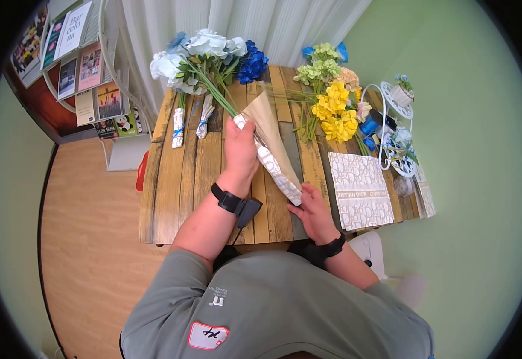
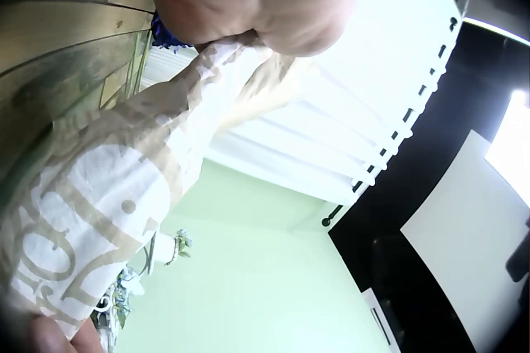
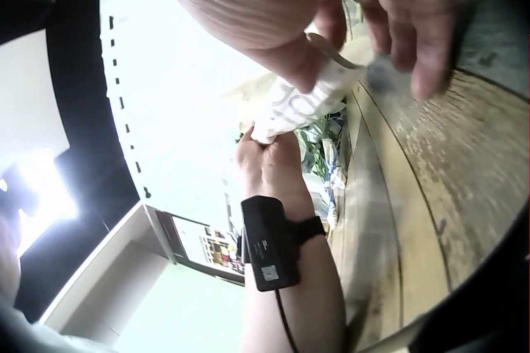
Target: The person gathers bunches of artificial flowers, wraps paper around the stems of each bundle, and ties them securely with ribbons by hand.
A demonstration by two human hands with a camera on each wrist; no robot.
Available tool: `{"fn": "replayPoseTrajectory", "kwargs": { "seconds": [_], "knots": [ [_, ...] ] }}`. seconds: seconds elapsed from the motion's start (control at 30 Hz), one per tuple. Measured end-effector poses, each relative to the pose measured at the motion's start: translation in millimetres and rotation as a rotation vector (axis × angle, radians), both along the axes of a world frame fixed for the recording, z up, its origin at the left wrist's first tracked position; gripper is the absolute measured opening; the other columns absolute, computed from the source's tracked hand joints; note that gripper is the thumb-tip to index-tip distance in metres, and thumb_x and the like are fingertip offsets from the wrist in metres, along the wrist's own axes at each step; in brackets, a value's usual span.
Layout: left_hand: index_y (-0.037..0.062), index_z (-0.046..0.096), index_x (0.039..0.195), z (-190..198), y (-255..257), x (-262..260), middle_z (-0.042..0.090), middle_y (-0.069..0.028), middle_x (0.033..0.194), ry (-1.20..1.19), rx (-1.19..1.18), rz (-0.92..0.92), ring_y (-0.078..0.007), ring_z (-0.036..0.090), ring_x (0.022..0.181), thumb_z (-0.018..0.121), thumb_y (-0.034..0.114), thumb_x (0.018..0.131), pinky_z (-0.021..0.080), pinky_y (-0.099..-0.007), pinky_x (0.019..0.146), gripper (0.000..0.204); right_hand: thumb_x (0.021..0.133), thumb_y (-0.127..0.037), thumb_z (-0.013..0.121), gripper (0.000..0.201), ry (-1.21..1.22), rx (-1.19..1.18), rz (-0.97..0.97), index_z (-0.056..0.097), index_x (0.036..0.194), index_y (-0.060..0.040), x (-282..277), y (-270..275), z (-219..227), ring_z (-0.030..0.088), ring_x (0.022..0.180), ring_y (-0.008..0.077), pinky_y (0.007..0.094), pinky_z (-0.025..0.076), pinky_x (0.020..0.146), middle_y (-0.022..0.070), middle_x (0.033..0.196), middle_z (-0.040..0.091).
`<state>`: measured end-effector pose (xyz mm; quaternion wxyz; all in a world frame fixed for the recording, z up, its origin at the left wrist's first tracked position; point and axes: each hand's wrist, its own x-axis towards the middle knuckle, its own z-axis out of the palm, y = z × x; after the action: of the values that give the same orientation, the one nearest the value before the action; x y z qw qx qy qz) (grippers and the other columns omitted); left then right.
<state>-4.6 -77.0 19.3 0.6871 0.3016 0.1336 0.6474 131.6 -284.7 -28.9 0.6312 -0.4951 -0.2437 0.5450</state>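
Note:
In the head view, the left hand (image 1: 241, 149) grips green stems (image 1: 218, 94) wrapped at their lower part in patterned white-and-tan paper (image 1: 274, 166). Pale blue and white flowers (image 1: 207, 45) are at the upper end of the stems. The paper's plain brown side (image 1: 267, 119) flares out to the right of the stems. At the paper's lower end, the right hand (image 1: 316, 216) pinches the edge between thumb and fingers. The right wrist view shows that thumb against the rolled paper (image 3: 302, 105), the other fingers spread apart.
Two wrapped bunches with blue ties (image 1: 178, 128) lie on the wooden table (image 1: 171, 197) at left. Yellow flowers (image 1: 335, 110), a patterned paper sheet (image 1: 361, 190) and a white metal stand (image 1: 386, 143) are at right. A magazine rack (image 1: 126, 149) stands beyond the left edge.

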Motion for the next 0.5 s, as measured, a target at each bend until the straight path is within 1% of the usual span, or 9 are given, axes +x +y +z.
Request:
{"fn": "replayPoseTrajectory", "kwargs": {
  "seconds": [0.03,0.07,0.13,0.27,0.33,0.37,0.43,0.47,0.5],
  "knots": [
    [0.002,0.045,0.129,9.9,-2.5,-1.0,0.063,-0.0114,0.119,-0.002,0.008,0.0,-0.0214,0.065,0.103,0.047,0.001,0.1,0.053,-0.0367,0.092,0.029,0.103,-0.026,0.055,0.055,0.073,0.038,0.046,0.034,0.151,-0.008,-0.6,0.3,12.1,0.048,0.132,0.0228,0.0466,0.044,0.105,0.0084,0.144,0.048],
    [0.0021,0.045,0.13,19.3,-5.9,-2.4,0.063,-0.0113,0.119,-0.018,0.021,-0.024,-0.0213,0.065,0.103,0.047,0.001,0.1,0.054,-0.0371,0.092,0.03,0.103,-0.026,0.055,0.055,0.072,0.046,0.045,0.034,0.151,-0.008,0.6,1.7,14.7,0.048,0.132,0.0228,0.0466,0.044,0.105,0.0084,0.144,0.048],
    [0.0023,0.045,0.13,32.9,-10.3,-3.5,0.063,-0.0112,0.119,-0.033,0.039,-0.05,-0.0211,0.065,0.103,0.047,0.0,0.1,0.054,-0.0375,0.092,0.03,0.104,-0.03,0.055,0.062,0.495,0.136,0.268,0.029,0.155,-0.0086,3.3,4.4,18.1,0.042,0.14,0.0275,0.0482,0.043,0.107,0.0091,0.153,0.043],
    [0.0026,0.044,0.132,41.6,-13.3,-1.2,0.063,-0.0108,0.121,-0.009,0.091,-0.076,-0.0204,0.065,0.105,0.047,0.001,0.101,0.053,-0.0365,0.094,0.031,0.103,-0.032,0.055,0.055,0.623,0.207,0.349,0.04,0.149,-0.0045,2.6,13.0,15.8,0.048,0.137,0.031,0.0489,0.048,0.102,0.014,0.151,0.047],
    [0.0026,0.044,0.132,39.1,-14.8,-0.3,0.063,-0.0107,0.121,0.018,0.108,-0.072,-0.0202,0.064,0.106,0.046,0.001,0.101,0.053,-0.0361,0.095,0.031,0.103,-0.026,0.056,0.042,0.547,0.232,0.331,0.053,0.136,0.0,7.0,17.8,7.0,0.064,0.115,0.0286,0.0423,0.055,0.087,0.0161,0.132,0.062],
    [0.0024,0.044,0.131,38.1,-14.9,0.8,0.063,-0.0109,0.122,0.018,0.127,-0.059,-0.02,0.064,0.107,0.047,0.001,0.101,0.052,-0.0356,0.096,0.03,0.103,-0.026,0.056,0.042,0.55,0.232,0.33,0.053,0.136,0.0,8.4,17.8,4.0,0.064,0.115,0.0286,0.0423,0.055,0.087,0.0161,0.132,0.062],
    [0.0023,0.044,0.131,34.2,-11.1,4.1,0.063,-0.0111,0.122,0.018,0.147,-0.048,-0.0198,0.064,0.107,0.047,0.001,0.101,0.051,-0.0351,0.097,0.03,0.103,-0.019,0.055,0.031,0.065,0.089,0.084,0.059,0.123,0.0043,-1.6,19.6,20.5,0.07,0.089,0.0233,0.0348,0.056,0.073,0.0146,0.11,0.07],
    [0.0019,0.044,0.13,28.1,-6.9,6.0,0.063,-0.0114,0.122,0.045,0.151,-0.018,-0.0196,0.064,0.108,0.047,0.001,0.101,0.051,-0.0347,0.097,0.029,0.103,-0.019,0.055,0.031,0.065,0.088,0.082,0.059,0.123,0.0043,-3.0,18.2,20.4,0.07,0.089,0.0233,0.0348,0.056,0.073,0.0146,0.11,0.07],
    [0.0015,0.043,0.129,26.3,-4.5,7.8,0.062,-0.0118,0.122,0.071,0.155,0.012,-0.0194,0.064,0.108,0.047,0.0,0.101,0.051,-0.0344,0.097,0.028,0.103,-0.016,0.054,0.03,-0.112,0.061,0.041,0.059,0.123,0.0052,-4.3,15.6,19.2,0.069,0.086,0.0209,0.0333,0.054,0.071,0.0134,0.107,0.07]
  ]
}}
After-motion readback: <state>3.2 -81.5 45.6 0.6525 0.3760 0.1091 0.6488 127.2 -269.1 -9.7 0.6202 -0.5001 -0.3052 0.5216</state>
